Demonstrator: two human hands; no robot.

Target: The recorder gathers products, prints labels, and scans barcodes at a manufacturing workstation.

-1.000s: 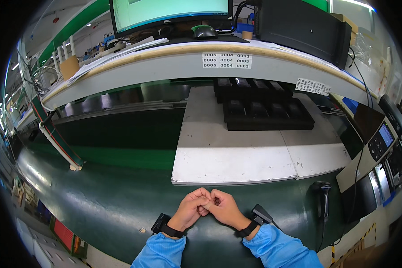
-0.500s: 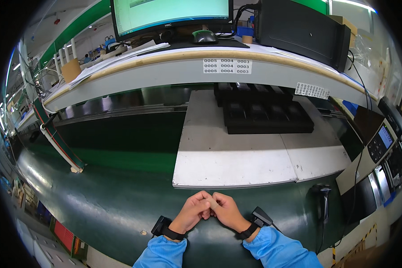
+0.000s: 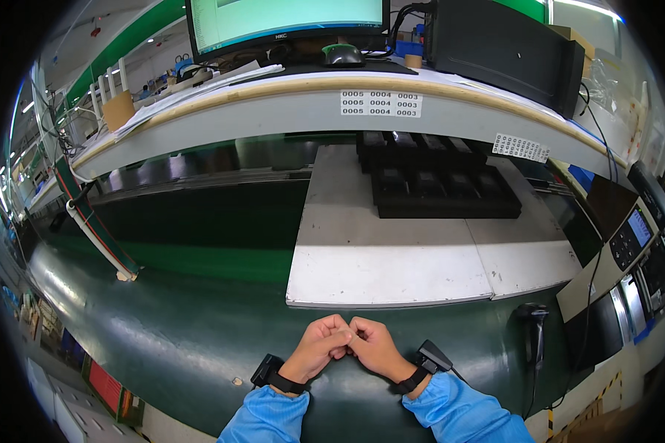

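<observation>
My left hand (image 3: 319, 345) and my right hand (image 3: 377, 345) meet over the green work surface (image 3: 185, 332), just in front of the white board (image 3: 384, 277). The fingers of both are curled in, and the thumbs and fingertips touch each other. Whether anything small sits between the fingertips is hidden. Each wrist wears a black strap with a small dark box, below which blue sleeves begin. On the far part of the board lies a black tray (image 3: 447, 192) with several compartments, partly under the shelf; another dark tray is behind it.
A handheld scanner (image 3: 533, 332) rests to the right, its cable trailing down. Beyond it stands a label printer (image 3: 621, 251) with a small screen. Above, a shelf (image 3: 273, 111) carries a monitor (image 3: 288, 26), a mouse (image 3: 343, 55), papers and a black computer case (image 3: 502, 52). A post (image 3: 96, 229) rises at left.
My hands stay together in nearly the same place, the fingertips shifting only slightly. The whole view has tilted a little; nothing on the work surface has moved.
</observation>
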